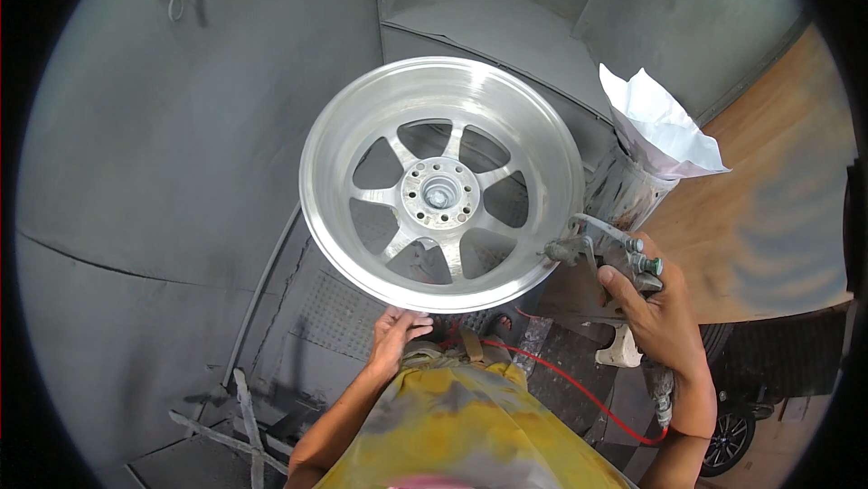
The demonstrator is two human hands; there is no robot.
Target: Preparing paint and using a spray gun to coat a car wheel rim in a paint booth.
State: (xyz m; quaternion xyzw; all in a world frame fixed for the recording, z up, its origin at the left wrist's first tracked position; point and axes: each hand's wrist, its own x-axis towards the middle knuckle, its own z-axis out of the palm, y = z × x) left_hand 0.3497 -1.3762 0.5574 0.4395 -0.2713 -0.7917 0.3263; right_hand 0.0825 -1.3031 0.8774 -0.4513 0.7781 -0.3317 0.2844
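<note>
Spray gun in right fingers, wheel alongside

I am looking steeply down through the head-worn left fisheye; the yellow top is showing closest at six o'clock, the wheel is facing me near the dial's centre, and the grey wall is standing farther off at nine.

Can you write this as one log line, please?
left hand: by lower edge of silver wheel, contact unclear | right hand: gripping spray gun | nozzle: toward wheel
</note>
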